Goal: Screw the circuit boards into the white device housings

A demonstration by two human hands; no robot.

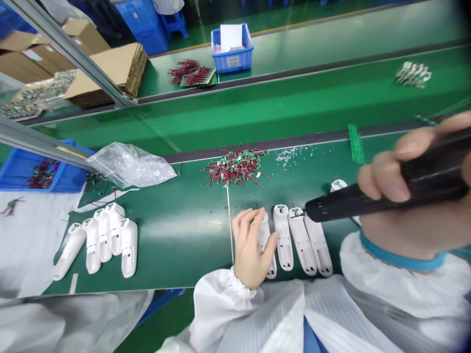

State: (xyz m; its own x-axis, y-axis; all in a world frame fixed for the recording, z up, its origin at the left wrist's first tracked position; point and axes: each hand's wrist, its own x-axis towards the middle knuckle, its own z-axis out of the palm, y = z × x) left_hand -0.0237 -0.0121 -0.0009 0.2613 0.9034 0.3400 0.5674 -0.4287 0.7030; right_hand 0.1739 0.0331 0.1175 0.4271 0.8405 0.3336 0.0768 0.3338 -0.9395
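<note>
Gripping: right hand (415,171), fingers closed around a black cylindrical electric screwdriver (382,193), its tip at the top of a white plastic housing (301,240).
Resting: left hand (252,247), fingers curled over a neighbouring white plastic housing (264,240), both housings lying on a green conveyor belt (184,230).

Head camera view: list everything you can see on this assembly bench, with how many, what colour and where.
white plastic housings: about ten, white, two groups along the near bench edge
black electric screwdriver: one, black, tip on a housing, right
wired circuit boards: one heap, green with red and dark wires, mid-bench
loose screws: scattered, silver, right of heap
clear plastic bag: one, left of heap
blue crates: two, blue, far bench and left
cardboard boxes: several, brown, upper left
left hand: one, curled over a housing
right hand: one, gripping the screwdriver, far right
</note>
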